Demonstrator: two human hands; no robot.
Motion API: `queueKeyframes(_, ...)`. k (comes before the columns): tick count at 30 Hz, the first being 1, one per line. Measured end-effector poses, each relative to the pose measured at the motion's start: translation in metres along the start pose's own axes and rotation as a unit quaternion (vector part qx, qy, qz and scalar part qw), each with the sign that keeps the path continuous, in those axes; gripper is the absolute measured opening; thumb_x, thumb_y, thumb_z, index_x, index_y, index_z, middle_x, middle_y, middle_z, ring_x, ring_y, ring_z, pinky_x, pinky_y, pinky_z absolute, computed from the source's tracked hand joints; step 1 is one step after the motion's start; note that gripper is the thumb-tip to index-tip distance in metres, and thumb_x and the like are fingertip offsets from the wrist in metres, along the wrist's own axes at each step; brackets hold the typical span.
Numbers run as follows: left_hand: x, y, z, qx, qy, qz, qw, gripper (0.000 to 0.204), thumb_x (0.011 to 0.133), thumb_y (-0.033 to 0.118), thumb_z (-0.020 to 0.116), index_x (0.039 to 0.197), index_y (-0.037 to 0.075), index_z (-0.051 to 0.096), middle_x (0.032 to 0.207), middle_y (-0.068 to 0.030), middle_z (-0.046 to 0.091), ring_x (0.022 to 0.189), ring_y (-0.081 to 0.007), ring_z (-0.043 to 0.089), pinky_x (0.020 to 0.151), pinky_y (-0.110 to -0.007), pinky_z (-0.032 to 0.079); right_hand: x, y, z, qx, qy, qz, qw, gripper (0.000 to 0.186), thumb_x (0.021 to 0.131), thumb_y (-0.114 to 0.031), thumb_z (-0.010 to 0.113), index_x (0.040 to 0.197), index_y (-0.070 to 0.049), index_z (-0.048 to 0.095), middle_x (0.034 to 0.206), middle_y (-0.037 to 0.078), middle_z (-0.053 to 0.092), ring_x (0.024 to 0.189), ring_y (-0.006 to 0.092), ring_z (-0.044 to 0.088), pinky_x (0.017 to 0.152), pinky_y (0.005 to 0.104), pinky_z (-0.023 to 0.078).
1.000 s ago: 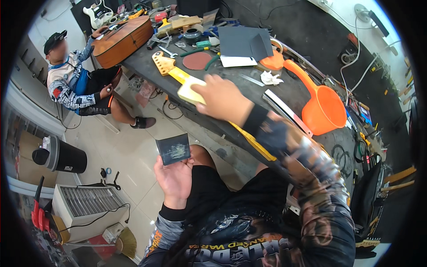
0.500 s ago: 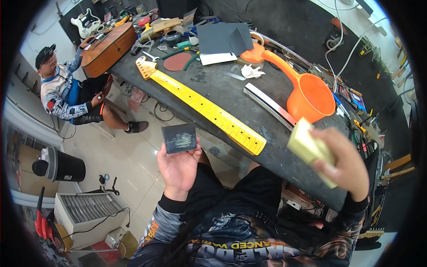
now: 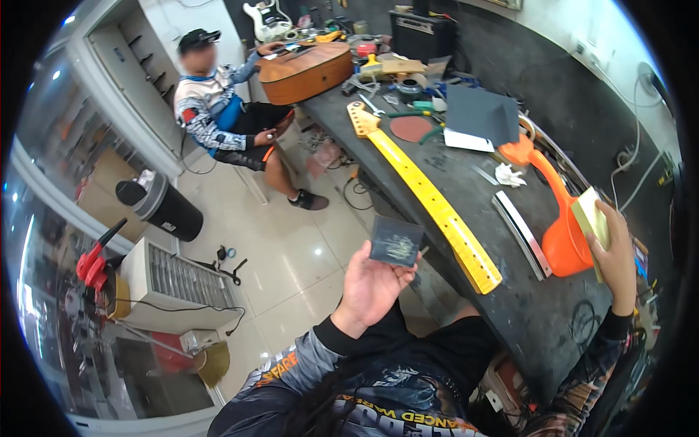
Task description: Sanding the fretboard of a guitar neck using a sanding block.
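My left hand (image 3: 370, 291) is raised off the near side of the bench, holding a small black square of sandpaper (image 3: 395, 234) with pale dusty smears on its face. My right hand (image 3: 617, 251) grips a pale yellow sponge-like block (image 3: 591, 217) at the right rim of an orange long-handled dipper (image 3: 562, 244). What the dipper holds is hidden from here. Between my hands a yellow guitar neck (image 3: 431, 200) lies along the bench edge, headstock away from me. A straight metal bar (image 3: 518, 231) rests between the neck and the dipper.
The dark bench (image 3: 535, 320) carries dark sheets (image 3: 477, 113), a reddish round disc (image 3: 411, 130), crumpled white paper (image 3: 510, 175) and tools. Far left, another person (image 3: 218, 120) sits with an acoustic guitar (image 3: 309, 71). A black bin (image 3: 171, 207) stands on the floor.
My view has turned left, so the scene sits further right. My right hand has carried the yellow block from in front of the dipper to its rim. My left hand still holds the sandpaper.
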State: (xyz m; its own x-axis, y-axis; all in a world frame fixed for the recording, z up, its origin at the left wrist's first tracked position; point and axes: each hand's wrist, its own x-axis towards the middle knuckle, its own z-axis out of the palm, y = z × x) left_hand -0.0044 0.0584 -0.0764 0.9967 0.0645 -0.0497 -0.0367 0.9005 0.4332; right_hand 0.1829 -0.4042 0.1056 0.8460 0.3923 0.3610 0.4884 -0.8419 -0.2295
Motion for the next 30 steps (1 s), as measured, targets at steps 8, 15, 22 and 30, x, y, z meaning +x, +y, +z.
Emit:
queueKeyframes(8,0.002,0.000,0.012,0.021,-0.023,0.003,1.000,0.081,0.120,0.068,0.053,0.163,-0.001,0.063,0.147,-0.0280,0.075,0.118,-0.0296,0.073,0.105,-0.043,0.056,0.002,0.016,0.022,-0.016,0.015,0.057,0.998,0.060,0.106,-0.015,0.078,0.164,-0.008,0.062,0.158,0.023,0.069,0.148,0.0460,0.066,0.126,0.0497,0.052)
queueKeyframes(15,0.008,-0.016,0.016,0.035,-0.036,-0.032,0.998,0.079,0.121,0.064,0.054,0.164,-0.002,0.061,0.149,-0.0290,0.074,0.120,-0.0304,0.073,0.106,-0.044,0.058,0.011,0.022,0.014,0.018,0.037,0.076,0.996,0.060,0.105,-0.012,0.076,0.164,-0.008,0.063,0.165,0.022,0.067,0.152,0.0425,0.065,0.129,0.0488,0.050)
queueKeyframes(22,0.007,-0.027,0.014,0.029,-0.049,-0.056,0.997,0.077,0.121,0.062,0.055,0.164,-0.002,0.061,0.150,-0.0278,0.074,0.121,-0.0296,0.073,0.108,-0.043,0.059,0.022,0.030,0.021,0.013,0.040,0.045,0.998,0.061,0.104,-0.010,0.076,0.164,-0.005,0.063,0.165,0.021,0.068,0.154,0.0420,0.063,0.131,0.0479,0.048)
queueKeyframes(30,0.005,-0.029,0.017,0.033,-0.054,-0.059,0.996,0.076,0.121,0.061,0.056,0.166,0.000,0.060,0.151,-0.0279,0.074,0.123,-0.0296,0.073,0.108,-0.043,0.059,0.029,0.043,0.031,0.054,0.028,0.029,0.998,0.060,0.102,-0.008,0.076,0.160,-0.003,0.063,0.159,0.023,0.068,0.150,0.0432,0.064,0.130,0.0484,0.049)
